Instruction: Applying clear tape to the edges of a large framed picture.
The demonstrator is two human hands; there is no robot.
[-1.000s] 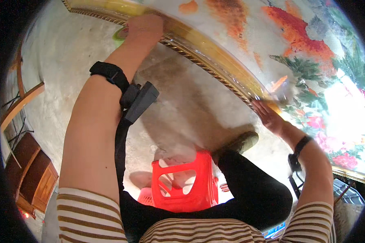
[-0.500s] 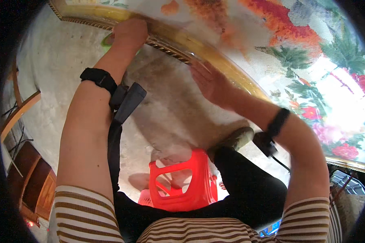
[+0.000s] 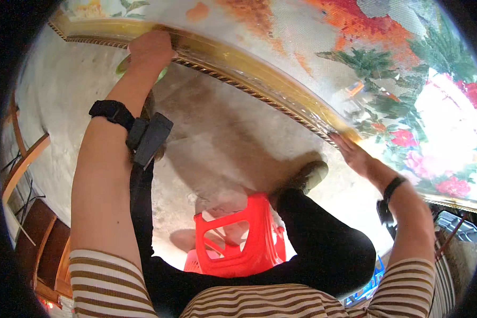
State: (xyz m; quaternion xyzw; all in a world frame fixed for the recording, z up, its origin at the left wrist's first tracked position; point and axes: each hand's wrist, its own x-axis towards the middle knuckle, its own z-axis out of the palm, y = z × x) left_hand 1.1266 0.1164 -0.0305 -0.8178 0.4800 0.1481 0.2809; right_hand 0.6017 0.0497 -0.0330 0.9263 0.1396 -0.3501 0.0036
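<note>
A large picture (image 3: pixel 281 47) with flowers under a glossy surface lies across the far side, in a gold frame (image 3: pixel 222 58) with a rope-patterned edge. At the frame's left part, my left hand (image 3: pixel 151 49) is closed, its fingers hidden from me. A green rounded thing (image 3: pixel 123 64) shows on both sides of that wrist, mostly covered by it. My right hand (image 3: pixel 359 159) rests its straightened fingers on the frame's near edge, farther right, with nothing held. Each wrist wears a black strap (image 3: pixel 111 110) with a small dark device.
A red plastic stool (image 3: pixel 238 233) stands between my legs on the grey floor (image 3: pixel 212 138). Brown wooden furniture (image 3: pixel 45 249) is at the left. A grey plastic crate (image 3: pixel 461 225) and a blue item (image 3: pixel 368 283) are at the lower right.
My right hand has slid right along the frame's edge, from near its middle. The left hand stays closed on the left part of the frame. The view has shifted slightly.
</note>
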